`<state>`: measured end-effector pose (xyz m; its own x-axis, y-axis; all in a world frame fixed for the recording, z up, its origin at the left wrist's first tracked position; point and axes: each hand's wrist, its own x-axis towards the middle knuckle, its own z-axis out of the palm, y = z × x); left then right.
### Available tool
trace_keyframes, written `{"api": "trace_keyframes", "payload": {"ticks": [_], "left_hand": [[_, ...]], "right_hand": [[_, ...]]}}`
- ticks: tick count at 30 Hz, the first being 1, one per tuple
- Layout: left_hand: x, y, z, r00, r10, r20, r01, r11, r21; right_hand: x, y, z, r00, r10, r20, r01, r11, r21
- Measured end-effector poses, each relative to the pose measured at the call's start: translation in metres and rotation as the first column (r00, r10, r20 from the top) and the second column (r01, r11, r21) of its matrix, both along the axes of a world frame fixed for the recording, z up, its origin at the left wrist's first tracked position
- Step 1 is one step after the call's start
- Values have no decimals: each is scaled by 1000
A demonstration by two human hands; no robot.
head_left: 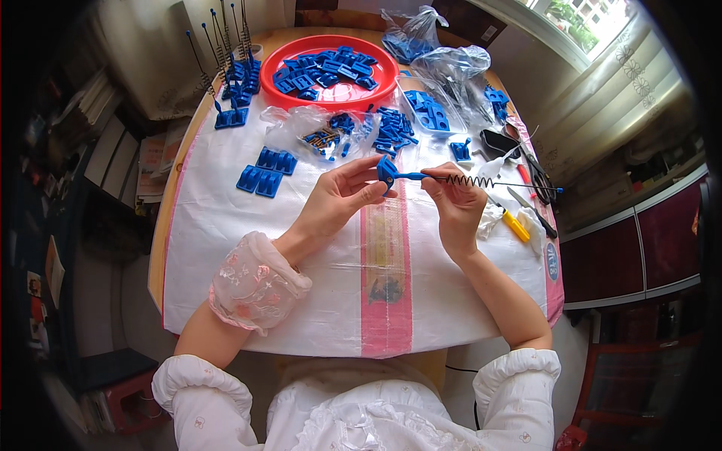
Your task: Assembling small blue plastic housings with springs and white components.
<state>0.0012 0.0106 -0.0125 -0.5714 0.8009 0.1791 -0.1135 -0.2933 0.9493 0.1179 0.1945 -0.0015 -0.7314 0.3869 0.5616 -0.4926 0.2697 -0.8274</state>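
Over the middle of the table, my left hand point(347, 192) grips a blue plastic base point(386, 174) between thumb and fingers. A blue stem point(410, 176) runs from that base toward the right. My right hand point(457, 210) is closed, thumb and fingertips pinching the rod where the stem meets a black coil spring point(470, 180). Past the spring a thin dark rod stretches right and ends in a small blue tip point(559, 190). Left of my left hand, two blue clip-like bases point(259, 181) lie on the white sheet.
A red round tray point(271, 83) of blue parts stands at the back. Near it are a plastic bag of small pins point(323, 139), loose blue stems point(393, 129) and a clear box point(455, 124). Spring rods point(223, 60) stand at back left. Scissors point(540, 174) and a yellow-handled tool point(515, 225) lie right.
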Motion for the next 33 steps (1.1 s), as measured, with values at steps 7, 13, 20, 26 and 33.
{"api": "trace_keyframes", "payload": {"ticks": [7, 13, 20, 26, 33], "left_hand": [[-4, -1, -5, 998, 2, 63, -1, 1000, -15], [-4, -1, -5, 995, 12, 94, -11, 1000, -11], [-4, -2, -5, 997, -24, 75, 24, 1000, 11], [-2, -2, -1, 995, -12, 99, 11, 1000, 8], [-6, -3, -7, 997, -34, 63, 34, 999, -5]], "right_hand": [[0, 0, 1, 1000, 16, -2, -16, 1000, 26], [0, 0, 1, 1000, 26, 3, -26, 999, 23], [1, -1, 3, 1000, 20, 12, -20, 1000, 15], [0, 2, 1, 1000, 25, 15, -26, 999, 30], [0, 2, 2, 998, 56, 13, -56, 998, 14]]}}
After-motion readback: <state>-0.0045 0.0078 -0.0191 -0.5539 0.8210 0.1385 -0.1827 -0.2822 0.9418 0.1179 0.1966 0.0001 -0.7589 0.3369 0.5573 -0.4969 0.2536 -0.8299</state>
